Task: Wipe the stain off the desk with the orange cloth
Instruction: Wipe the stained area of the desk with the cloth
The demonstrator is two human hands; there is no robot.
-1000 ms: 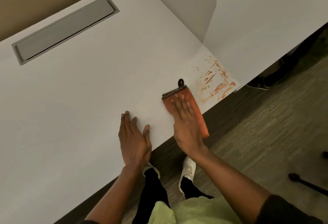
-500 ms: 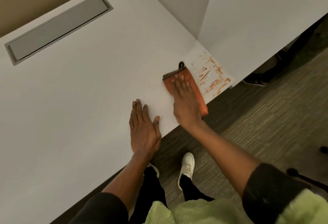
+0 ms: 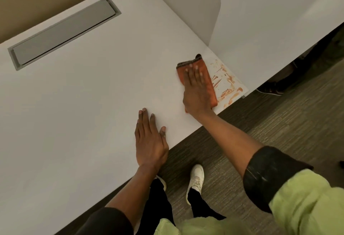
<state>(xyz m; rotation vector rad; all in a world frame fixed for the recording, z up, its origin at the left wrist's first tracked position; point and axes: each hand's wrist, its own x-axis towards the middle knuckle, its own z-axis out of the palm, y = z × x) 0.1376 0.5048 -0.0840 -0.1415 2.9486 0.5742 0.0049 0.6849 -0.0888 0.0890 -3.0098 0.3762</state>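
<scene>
Right hand (image 3: 195,89) flat, fingers together, presses cloth (image 3: 204,67) onto desk (image 3: 93,104); stain (image 3: 226,84) just right of it, unwiped. Left hand (image 3: 149,141) spread flat nearer body, likely bracing.

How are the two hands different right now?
The right hand presses on the orange cloth; the left hand rests on the bare desk. The right hand is next to the stain; the left hand is farther from it. Both lie flat with straight fingers.
</scene>
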